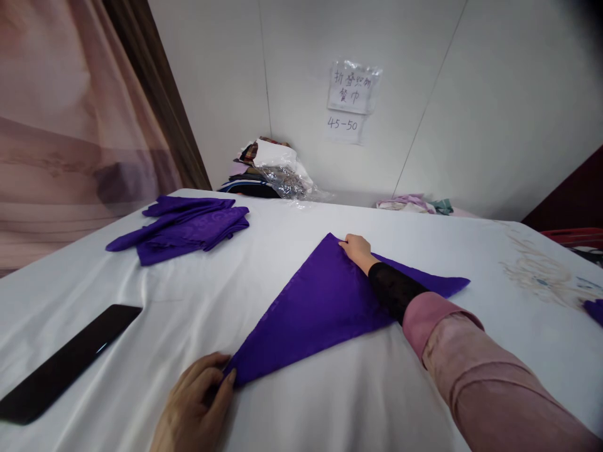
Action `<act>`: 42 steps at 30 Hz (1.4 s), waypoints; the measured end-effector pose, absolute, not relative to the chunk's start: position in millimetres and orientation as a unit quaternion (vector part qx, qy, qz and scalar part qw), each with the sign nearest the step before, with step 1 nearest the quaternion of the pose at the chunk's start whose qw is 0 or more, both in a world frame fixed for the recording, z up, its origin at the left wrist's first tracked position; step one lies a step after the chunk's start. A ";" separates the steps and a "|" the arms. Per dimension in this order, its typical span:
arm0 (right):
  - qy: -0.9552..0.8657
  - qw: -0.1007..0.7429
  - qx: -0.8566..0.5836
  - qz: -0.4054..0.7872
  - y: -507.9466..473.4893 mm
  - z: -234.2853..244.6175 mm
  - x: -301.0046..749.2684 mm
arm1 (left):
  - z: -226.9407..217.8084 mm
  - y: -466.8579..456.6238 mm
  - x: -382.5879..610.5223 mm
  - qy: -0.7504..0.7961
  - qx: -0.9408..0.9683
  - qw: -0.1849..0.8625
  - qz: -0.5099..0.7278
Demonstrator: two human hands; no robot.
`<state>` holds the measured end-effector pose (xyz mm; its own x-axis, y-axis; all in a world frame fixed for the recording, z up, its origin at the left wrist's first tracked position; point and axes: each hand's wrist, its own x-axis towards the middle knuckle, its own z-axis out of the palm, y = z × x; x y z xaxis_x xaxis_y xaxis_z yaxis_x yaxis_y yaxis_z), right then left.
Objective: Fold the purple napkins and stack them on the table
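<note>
A purple cloth napkin (315, 301) lies on the white-covered table, folded into a rough triangle. Its near left corner is pinched between the thumb and fingers of my left hand (200, 395). At the far edge, just right of the top corner, my right hand (357, 250) grips the fabric with closed fingers. My right forearm, in a black cuff and pink sleeve, crosses over the napkin and hides part of its right side. A pointed flap of the cloth sticks out to the right beyond the arm.
Several purple cloths (193, 226) lie loosely piled at the back left. A flat dark phone-like slab (70, 361) rests at the front left. Folded fabrics with clear plastic (287, 179) stand against the wall. Another purple cloth (596, 309) shows at the right edge.
</note>
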<state>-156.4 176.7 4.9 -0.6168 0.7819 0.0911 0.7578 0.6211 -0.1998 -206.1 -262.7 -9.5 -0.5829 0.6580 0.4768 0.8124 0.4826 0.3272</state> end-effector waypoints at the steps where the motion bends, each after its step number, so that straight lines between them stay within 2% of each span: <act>1: -0.897 0.086 -0.428 0.070 176.7 4.8 -156.4 | -9.4 -263.4 -206.0 -0.850 -0.433 0.144 -0.263; 11: -0.908 0.119 -0.397 0.056 172.5 3.9 -153.6 | -11.2 -263.9 -207.6 -0.859 -0.425 0.149 -0.244; 18: -0.946 0.208 -0.245 0.040 154.2 3.7 -156.0 | -8.1 -265.7 -205.3 -0.860 -0.426 0.141 -0.243; 20: -0.963 0.197 -0.173 0.059 147.4 1.3 -158.4 | -7.3 -265.8 -204.9 -0.860 -0.421 0.145 -0.248; 22: -0.978 0.146 -0.122 0.082 142.5 -1.8 -159.7 | -6.4 -265.3 -204.8 -0.863 -0.416 0.143 -0.250; 26: -0.975 0.025 -0.182 0.123 141.0 -5.6 -158.3 | -5.4 -264.5 -205.5 -0.868 -0.406 0.132 -0.254; 29: -0.968 -0.007 -0.215 0.129 143.2 -5.2 -156.3 | -4.1 -264.2 -205.9 -0.870 -0.401 0.123 -0.261; 37: -0.958 0.001 -0.264 0.112 139.8 -7.4 -154.9 | 1.3 -262.0 -206.1 -0.867 -0.395 0.121 -0.281; 42: -0.951 0.073 -0.290 0.078 142.5 1.8 -138.2 | -2.5 -263.1 -207.0 -0.860 -0.408 0.130 -0.276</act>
